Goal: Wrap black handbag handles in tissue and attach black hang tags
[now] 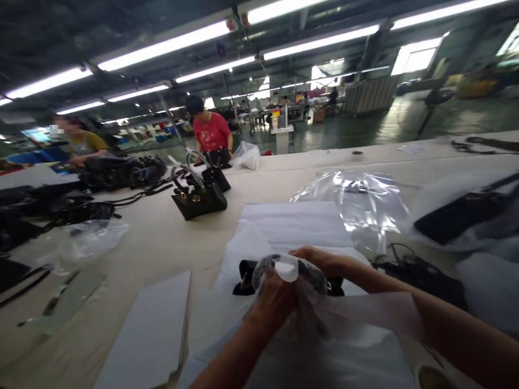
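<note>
A black handbag [245, 274] with gold-coloured fittings lies among white tissue paper [259, 243] on the table before me. Its arched handle [314, 274] is covered in a clear wrap and has a pale patch on it. My left hand [275, 297] is closed at the near side of the handle, fingers bent against the wrap. Reaching over from the right, my right hand [318, 258] lies at the far side of the handle, its fingertips hidden. Sheer white wrapping [365, 313] hangs below my hands, and blur hides its folds.
Two small black handbags [200, 200] stand ahead to the left. Clear plastic bags [360, 202] lie beyond the paper, and white boards [146, 335] at left. A wrapped dark bag [454, 216] lies at right. Across the table, a person in red [211, 132] handles a bag.
</note>
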### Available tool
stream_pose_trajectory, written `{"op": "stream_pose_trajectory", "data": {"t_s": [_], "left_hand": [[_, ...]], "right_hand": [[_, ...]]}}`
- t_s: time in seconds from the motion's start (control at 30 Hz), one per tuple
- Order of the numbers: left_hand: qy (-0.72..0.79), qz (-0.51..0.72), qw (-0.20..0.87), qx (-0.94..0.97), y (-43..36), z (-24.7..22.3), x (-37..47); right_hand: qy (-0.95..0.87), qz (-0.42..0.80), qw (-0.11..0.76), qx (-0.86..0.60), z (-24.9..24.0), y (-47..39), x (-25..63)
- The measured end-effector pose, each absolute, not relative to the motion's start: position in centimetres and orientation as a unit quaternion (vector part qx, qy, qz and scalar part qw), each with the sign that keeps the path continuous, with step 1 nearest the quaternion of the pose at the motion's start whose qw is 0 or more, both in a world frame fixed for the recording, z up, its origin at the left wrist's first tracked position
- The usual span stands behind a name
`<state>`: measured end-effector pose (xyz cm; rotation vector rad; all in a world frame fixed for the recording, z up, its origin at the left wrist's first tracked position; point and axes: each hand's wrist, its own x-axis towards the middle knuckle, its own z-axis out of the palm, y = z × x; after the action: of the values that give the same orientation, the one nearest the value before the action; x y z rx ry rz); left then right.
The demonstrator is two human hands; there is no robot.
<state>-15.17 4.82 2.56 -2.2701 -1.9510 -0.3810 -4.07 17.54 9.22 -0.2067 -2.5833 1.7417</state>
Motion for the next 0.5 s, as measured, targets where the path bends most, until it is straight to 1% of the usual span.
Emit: {"op": "stream_pose_trajectory", "data": {"t_s": [0.13, 0.2, 0.23, 0.3, 0.4, 0.5], "left_hand": [[-0.62, -0.171, 0.151, -0.751, 2.7, 2.1, -15.3], [-0.593, -0.195, 0.181, -0.76, 1.7, 2.3, -15.5], [-0.583, -0.199, 0.179, -0.767, 1.3, 2.4, -15.6], [-0.576, -0.195, 0.142, -0.781, 0.8, 2.7, -15.8], [-0.571, -0.153, 0.08, -0.803, 1.0, 2.9, -16.1], [-0.571, -0.151, 0.069, -0.804, 1.7, 2.4, -16.4]], "right_hand": [[-0.846, 0.521, 0.019, -0.113, 9.0, 17.6, -3.2], [-0.844, 0.521, 0.012, -0.126, 9.0, 17.3, -2.9], [-0.84, 0.526, 0.008, -0.131, 9.0, 17.1, -2.8], [-0.831, 0.538, 0.002, -0.139, 9.2, 16.6, -2.9], [-0.823, 0.55, 0.008, -0.143, 9.5, 16.1, -3.1], [-0.811, 0.572, 0.021, -0.123, 9.8, 15.8, -3.3]]}}
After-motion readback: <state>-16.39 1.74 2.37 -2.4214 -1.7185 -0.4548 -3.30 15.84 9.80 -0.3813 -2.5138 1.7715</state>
